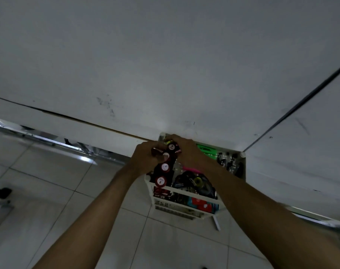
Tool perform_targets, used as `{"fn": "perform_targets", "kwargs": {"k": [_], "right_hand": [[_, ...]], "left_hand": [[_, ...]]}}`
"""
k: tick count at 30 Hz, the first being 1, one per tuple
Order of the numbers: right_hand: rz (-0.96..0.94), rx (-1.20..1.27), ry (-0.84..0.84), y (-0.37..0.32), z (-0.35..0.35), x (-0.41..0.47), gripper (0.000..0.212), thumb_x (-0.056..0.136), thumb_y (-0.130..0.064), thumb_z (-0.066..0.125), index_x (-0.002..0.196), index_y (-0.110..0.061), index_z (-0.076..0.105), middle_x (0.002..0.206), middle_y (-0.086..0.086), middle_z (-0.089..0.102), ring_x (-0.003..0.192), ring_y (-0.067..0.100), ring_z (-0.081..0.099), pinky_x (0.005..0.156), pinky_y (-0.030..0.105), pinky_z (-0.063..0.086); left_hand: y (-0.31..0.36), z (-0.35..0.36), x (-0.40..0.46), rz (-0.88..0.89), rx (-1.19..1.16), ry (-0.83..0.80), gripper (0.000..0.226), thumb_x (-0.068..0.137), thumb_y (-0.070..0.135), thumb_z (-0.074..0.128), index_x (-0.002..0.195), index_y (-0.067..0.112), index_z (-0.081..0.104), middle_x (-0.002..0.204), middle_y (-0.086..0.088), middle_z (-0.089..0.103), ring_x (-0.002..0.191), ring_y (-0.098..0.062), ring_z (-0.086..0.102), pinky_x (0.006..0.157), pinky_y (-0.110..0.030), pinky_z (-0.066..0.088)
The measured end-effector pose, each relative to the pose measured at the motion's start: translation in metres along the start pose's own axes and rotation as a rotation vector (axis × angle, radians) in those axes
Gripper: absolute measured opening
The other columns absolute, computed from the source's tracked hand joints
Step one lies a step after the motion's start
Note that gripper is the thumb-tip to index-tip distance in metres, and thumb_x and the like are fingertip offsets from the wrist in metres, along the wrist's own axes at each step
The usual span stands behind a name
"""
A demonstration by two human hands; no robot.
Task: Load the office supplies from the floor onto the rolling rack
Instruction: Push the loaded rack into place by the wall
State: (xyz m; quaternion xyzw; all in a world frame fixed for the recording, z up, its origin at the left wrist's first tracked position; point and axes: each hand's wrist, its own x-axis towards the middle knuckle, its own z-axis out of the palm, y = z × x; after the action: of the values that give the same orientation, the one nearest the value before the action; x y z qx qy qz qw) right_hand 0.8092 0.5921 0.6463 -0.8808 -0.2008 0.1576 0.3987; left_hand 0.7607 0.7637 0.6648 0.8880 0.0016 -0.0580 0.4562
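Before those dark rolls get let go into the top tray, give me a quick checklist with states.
1. Left hand grips the rolls: ok.
2. Right hand grips the upper end: ok.
3. Rolls above the rack top tray: ok.
4. Free space under the rolls: cannot tell, hidden.
5. Tray's right side already holds green packs: ok.
6. Rack close against the white desk: ok.

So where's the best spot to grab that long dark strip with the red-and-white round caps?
Probably its far end, from both sides: the strip is long and narrow, its near end lying in the white rack. The left hand and right hand already grip it there.
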Motion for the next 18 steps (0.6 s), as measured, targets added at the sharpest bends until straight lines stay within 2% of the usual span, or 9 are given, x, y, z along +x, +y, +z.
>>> {"fn": "perform_targets", "kwargs": {"k": [2, 4, 7, 9, 10, 12, 14, 16, 18], "right_hand": [[0.022, 0.019, 0.000, 0.000, -0.001, -0.003, 0.065, 0.083, 0.011, 0.063, 0.140, -0.017, 0.048, 0.133, 0.007, 0.058, 0.113, 0.011, 0.055, 0.087, 0.001, 0.039], [0.013, 0.035, 0.020, 0.000, -0.002, -0.007, 0.065, 0.084, 0.008, 0.063, 0.142, -0.016, 0.045, 0.135, 0.008, 0.057, 0.117, 0.015, 0.056, 0.095, 0.011, 0.041], [0.021, 0.044, 0.061, 0.002, -0.004, -0.016, 0.066, 0.080, 0.008, 0.066, 0.140, -0.012, 0.046, 0.135, 0.009, 0.057, 0.118, 0.016, 0.054, 0.099, 0.018, 0.039], [0.084, -0.010, 0.046, 0.006, -0.004, -0.021, 0.067, 0.080, 0.005, 0.067, 0.141, -0.013, 0.046, 0.136, 0.009, 0.056, 0.122, 0.022, 0.054, 0.102, 0.026, 0.041], [0.114, -0.047, 0.023, 0.008, -0.004, -0.024, 0.067, 0.081, 0.003, 0.066, 0.143, -0.013, 0.044, 0.138, 0.009, 0.055, 0.125, 0.024, 0.052, 0.102, 0.024, 0.040], [0.142, -0.066, -0.017, 0.010, 0.000, -0.028, 0.070, 0.082, 0.006, 0.061, 0.146, -0.014, 0.039, 0.143, 0.010, 0.051, 0.129, 0.025, 0.048, 0.100, 0.019, 0.034], [0.153, -0.040, -0.018, 0.009, 0.006, -0.029, 0.076, 0.083, 0.009, 0.060, 0.149, -0.015, 0.033, 0.147, 0.011, 0.046, 0.133, 0.025, 0.044, 0.099, 0.016, 0.031], [0.152, -0.007, 0.014, 0.006, 0.010, -0.031, 0.078, 0.084, 0.008, 0.060, 0.151, -0.015, 0.028, 0.150, 0.011, 0.040, 0.135, 0.022, 0.039, 0.099, 0.012, 0.025], [0.153, 0.079, 0.074, 0.002, 0.011, -0.033, 0.079, 0.083, 0.010, 0.061, 0.151, -0.013, 0.028, 0.151, 0.011, 0.039, 0.134, 0.018, 0.038, 0.103, 0.012, 0.025]], "left_hand": [[0.001, 0.001, -0.001, 0.007, -0.006, -0.002, 0.030, 0.081, 0.018, 0.076, 0.110, 0.013, 0.071, 0.107, -0.002, 0.072, 0.094, -0.014, 0.066, 0.085, -0.020, 0.050], [0.000, 0.002, -0.002, 0.022, 0.013, 0.015, 0.034, 0.082, 0.020, 0.075, 0.115, 0.013, 0.069, 0.110, -0.001, 0.070, 0.095, -0.011, 0.063, 0.079, -0.009, 0.044], [-0.005, 0.001, -0.005, 0.020, -0.035, 0.018, 0.040, 0.082, 0.025, 0.075, 0.120, 0.014, 0.065, 0.116, 0.001, 0.067, 0.104, -0.014, 0.063, 0.082, -0.014, 0.046], [-0.007, -0.003, -0.010, 0.054, -0.106, -0.103, 0.055, 0.075, 0.035, 0.081, 0.124, 0.029, 0.059, 0.122, 0.014, 0.060, 0.112, -0.008, 0.058, 0.082, -0.010, 0.045], [-0.008, -0.004, -0.013, 0.092, -0.123, -0.200, 0.068, 0.067, 0.039, 0.086, 0.126, 0.037, 0.053, 0.126, 0.021, 0.055, 0.116, -0.003, 0.053, 0.086, -0.009, 0.044], [-0.015, -0.002, -0.018, 0.129, -0.013, -0.330, 0.107, 0.050, 0.044, 0.093, 0.140, 0.039, 0.036, 0.142, 0.014, 0.043, 0.132, -0.009, 0.040, 0.106, -0.031, 0.042], [-0.025, 0.002, -0.025, 0.095, 0.154, -0.370, 0.137, 0.039, 0.054, 0.092, 0.150, 0.036, 0.013, 0.154, 0.004, 0.023, 0.141, -0.019, 0.022, 0.115, -0.047, 0.026], [-0.031, 0.005, -0.029, 0.083, 0.174, -0.373, 0.143, 0.033, 0.065, 0.087, 0.148, 0.045, 0.003, 0.154, 0.010, 0.016, 0.142, -0.017, 0.017, 0.115, -0.050, 0.021], [-0.032, 0.005, -0.032, 0.073, 0.069, -0.355, 0.133, 0.039, 0.062, 0.088, 0.145, 0.049, 0.009, 0.152, 0.011, 0.022, 0.140, -0.017, 0.023, 0.114, -0.053, 0.028]]}}
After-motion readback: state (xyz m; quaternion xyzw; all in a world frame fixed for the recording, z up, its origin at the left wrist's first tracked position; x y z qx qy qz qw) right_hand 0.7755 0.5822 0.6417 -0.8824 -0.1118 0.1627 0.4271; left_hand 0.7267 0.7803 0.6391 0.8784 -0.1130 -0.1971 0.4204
